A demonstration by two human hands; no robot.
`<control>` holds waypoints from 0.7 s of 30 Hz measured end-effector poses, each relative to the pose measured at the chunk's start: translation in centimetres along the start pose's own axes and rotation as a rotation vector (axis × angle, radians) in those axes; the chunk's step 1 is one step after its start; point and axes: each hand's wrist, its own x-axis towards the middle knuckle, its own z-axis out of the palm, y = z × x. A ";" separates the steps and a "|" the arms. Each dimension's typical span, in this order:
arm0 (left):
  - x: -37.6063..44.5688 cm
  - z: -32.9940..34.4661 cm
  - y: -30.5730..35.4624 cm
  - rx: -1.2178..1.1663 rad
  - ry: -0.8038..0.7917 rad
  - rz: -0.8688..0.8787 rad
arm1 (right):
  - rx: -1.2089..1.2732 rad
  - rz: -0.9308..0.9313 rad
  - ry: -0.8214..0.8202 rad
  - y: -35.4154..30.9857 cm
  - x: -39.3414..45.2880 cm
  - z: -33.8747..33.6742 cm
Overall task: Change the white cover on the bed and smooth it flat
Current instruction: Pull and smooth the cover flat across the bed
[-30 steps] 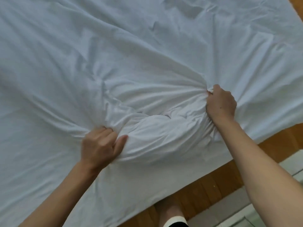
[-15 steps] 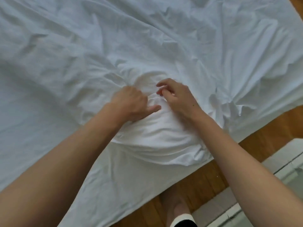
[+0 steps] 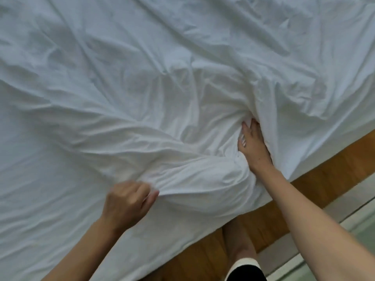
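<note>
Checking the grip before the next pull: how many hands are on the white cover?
2. Left hand pinches a fold near the front edge of the white fabric bed cover; right hand is pushed into a crease farther right.

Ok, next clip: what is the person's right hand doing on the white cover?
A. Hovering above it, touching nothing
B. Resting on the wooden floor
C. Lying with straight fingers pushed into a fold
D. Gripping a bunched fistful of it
C: the right hand lies with its fingers straight, tips pushed into a deep fold of the white cover, while the left hand pinches the cover's edge.
</note>
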 end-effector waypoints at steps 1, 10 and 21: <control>1.8 -0.5 0.1 -0.002 0.065 0.007 | -0.027 -0.007 -0.003 -0.3 -0.4 0.4; 10.7 1.8 0.0 0.275 -0.703 0.018 | -0.096 -0.073 -0.096 0.0 -3.4 1.4; -12.9 -2.6 -6.6 0.149 -0.228 -0.160 | -0.165 -0.020 0.003 0.3 -5.2 3.5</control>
